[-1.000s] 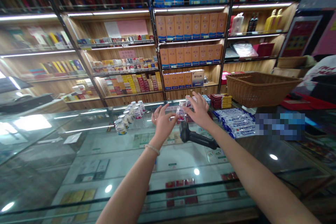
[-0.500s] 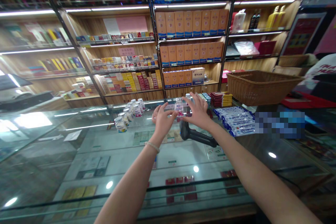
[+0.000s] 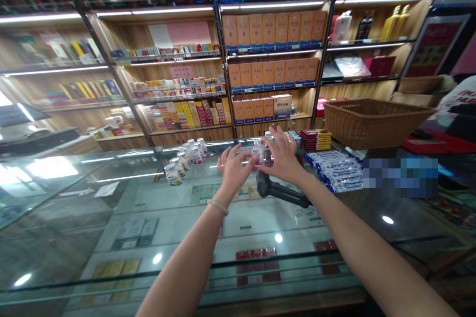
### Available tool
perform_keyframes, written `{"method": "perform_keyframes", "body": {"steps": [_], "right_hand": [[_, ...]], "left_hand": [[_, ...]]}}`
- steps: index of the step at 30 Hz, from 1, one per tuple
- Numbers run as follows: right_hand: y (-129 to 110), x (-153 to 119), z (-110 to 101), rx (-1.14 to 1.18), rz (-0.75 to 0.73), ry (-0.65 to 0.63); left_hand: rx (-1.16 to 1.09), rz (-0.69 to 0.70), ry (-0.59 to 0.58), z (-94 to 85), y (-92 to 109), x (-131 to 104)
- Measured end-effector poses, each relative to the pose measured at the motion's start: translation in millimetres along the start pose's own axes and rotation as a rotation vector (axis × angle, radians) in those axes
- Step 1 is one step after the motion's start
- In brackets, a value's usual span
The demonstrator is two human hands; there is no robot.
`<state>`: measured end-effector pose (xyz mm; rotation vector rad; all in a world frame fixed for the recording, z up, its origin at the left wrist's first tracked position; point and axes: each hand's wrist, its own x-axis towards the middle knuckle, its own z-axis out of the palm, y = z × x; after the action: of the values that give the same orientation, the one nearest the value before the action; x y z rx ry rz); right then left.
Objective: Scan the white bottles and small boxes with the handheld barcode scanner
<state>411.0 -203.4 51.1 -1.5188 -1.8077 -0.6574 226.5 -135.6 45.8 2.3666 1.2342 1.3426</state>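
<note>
A small clear bottle [image 3: 258,148] with a pinkish label stands upright between my two hands over the glass counter. My left hand [image 3: 236,168] has its thumb and forefinger closed on the bottle's left side. On the other side, my right hand [image 3: 283,158] curves with fingers apart, its thumb and forefinger close to the bottle; whether they touch it is hard to tell. Just below lies a black handheld barcode scanner [image 3: 284,193]. Another bottle's cap [image 3: 268,134] shows behind my right fingers. To the left, several small bottles [image 3: 186,158] stand in rows.
Blue-and-white packets [image 3: 336,171] lie right of my hands, with red and yellow packs [image 3: 315,139] behind them. A wicker basket [image 3: 375,124] stands at the back right. Goods show beneath the glass counter [image 3: 178,237]; stocked shelves [image 3: 275,54] line the wall.
The view has shifted slightly, moving the scene a little to the right. My right thumb and forefinger look farther from the bottle, while my left hand stays at it.
</note>
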Motion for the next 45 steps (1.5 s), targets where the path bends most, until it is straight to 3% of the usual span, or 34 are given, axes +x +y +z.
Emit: {"method": "perform_keyframes", "body": {"steps": [4,13,17,27,33,45], "right_hand": [[-6,-1,0,-0.043,-0.067,0.027],[-9,-1,0,-0.034,-0.06,0.045],[-6,0,-5,-0.025,-0.053,0.022],[2,2,-18,-0.034,-0.06,-0.086],[1,1,-17,-0.023,-0.073,-0.06],[5,2,-18,-0.057,-0.089,-0.029]], "left_hand": [[0.054,-0.039,0.018,-4.1,8,-1],[0.054,-0.045,-0.005,-12.6,18,0],[0.029,-0.038,0.009,-18.2,15,5],[0.036,0.072,-0.107,-21.1,-3,9],[0.029,0.079,-0.118,-18.4,-6,9],[0.059,0.063,-0.179,-34.2,-2,13]]}}
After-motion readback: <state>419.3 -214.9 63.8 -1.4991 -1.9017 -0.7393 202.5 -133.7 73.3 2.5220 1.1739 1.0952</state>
